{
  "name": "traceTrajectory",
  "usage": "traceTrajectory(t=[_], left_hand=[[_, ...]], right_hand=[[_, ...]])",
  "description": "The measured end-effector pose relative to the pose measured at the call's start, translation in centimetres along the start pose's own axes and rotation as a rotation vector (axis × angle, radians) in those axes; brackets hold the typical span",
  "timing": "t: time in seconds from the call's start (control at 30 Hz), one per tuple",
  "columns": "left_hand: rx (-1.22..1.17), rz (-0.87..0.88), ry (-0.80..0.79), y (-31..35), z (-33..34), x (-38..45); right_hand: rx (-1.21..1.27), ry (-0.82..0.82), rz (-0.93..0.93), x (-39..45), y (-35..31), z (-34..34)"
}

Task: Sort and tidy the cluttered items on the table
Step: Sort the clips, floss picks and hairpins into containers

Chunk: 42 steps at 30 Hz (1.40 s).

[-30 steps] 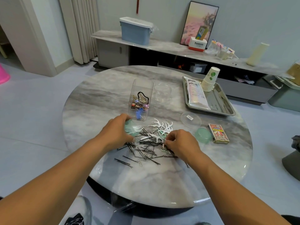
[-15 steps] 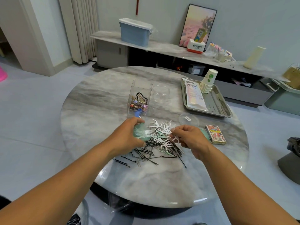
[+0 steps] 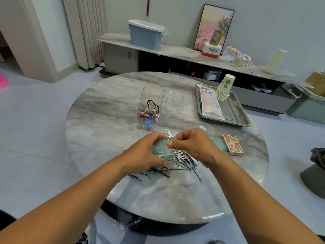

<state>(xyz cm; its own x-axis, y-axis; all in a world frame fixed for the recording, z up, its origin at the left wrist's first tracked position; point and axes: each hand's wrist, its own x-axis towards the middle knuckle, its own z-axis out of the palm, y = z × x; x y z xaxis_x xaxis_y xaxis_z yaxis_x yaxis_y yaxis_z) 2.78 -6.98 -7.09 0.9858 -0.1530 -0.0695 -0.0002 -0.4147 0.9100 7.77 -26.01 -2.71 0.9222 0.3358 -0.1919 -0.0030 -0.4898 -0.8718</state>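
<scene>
1. Floss picks (image 3: pixel 177 156) and black hairpins (image 3: pixel 158 170) lie tangled in one pile on the near middle of the table (image 3: pixel 105 110).
2. Left hand (image 3: pixel 143 154) curls its fingers and thumb round a green case (image 3: pixel 161 148), held just above the pile.
3. Right hand (image 3: pixel 191 144) pinches something small at the case's upper edge; what it is cannot be told.
4. Beyond the hands a clear box (image 3: pixel 151 108) holds coloured clips, with a round clear tub (image 3: pixel 174 101) beside it.
5. Right of the hands lie a green lid (image 3: pixel 219 145), a card pack (image 3: pixel 232 145) and a clear lid (image 3: pixel 204 128).
6. Farther right, a tray (image 3: pixel 244 120) carries a cup stack (image 3: pixel 224 87) and a packet (image 3: pixel 210 103).
</scene>
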Motion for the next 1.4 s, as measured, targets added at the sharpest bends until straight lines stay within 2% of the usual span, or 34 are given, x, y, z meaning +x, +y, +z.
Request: traceTrajectory(t=[0.2, 0.3, 0.43, 0.63, 0.83, 1.0, 1.17, 1.23, 1.33, 1.4], left_hand=[[-0.206, -0.065, 0.053, 0.3, 0.5, 0.0], [-0.224, -0.093, 0.091, 0.4, 0.3, 0.1], [-0.199, -0.104, 0.077, 0.6, 0.4, 0.0], [-0.186, -0.112, 0.092, 0.5, 0.2, 0.0], [-0.175, -0.108, 0.116, 0.7, 0.2, 0.0], [-0.187, -0.095, 0.125, 0.8, 0.3, 0.1], [-0.195, -0.096, 0.153, 0.5, 0.2, 0.0], [-0.188, -0.093, 0.173, 0.4, 0.1, 0.0], [-0.106, -0.074, 0.184, 0.4, -0.3, 0.1], [-0.042, -0.066, 0.192, 0.4, -0.5, 0.3]], right_hand=[[0.099, 0.156, -0.060, -0.1, -1.0, -0.4], [0.252, 0.254, 0.004, 0.1, -0.8, -0.8], [0.427, 0.223, 0.122, -0.2, -0.7, -0.3], [0.508, 0.252, 0.083, 0.3, -0.5, -0.6], [0.336, 0.196, -0.022, 0.6, 0.3, -0.2], [0.250, 0.244, -0.073, 0.7, 0.3, 0.3], [0.204, 0.086, -0.102, 0.2, 0.6, 0.7], [0.164, 0.078, -0.105, 0.4, 0.8, 0.8], [0.164, 0.122, -0.102, 0.7, 1.2, 0.6], [0.134, 0.078, -0.075, 0.7, 1.4, 0.5]])
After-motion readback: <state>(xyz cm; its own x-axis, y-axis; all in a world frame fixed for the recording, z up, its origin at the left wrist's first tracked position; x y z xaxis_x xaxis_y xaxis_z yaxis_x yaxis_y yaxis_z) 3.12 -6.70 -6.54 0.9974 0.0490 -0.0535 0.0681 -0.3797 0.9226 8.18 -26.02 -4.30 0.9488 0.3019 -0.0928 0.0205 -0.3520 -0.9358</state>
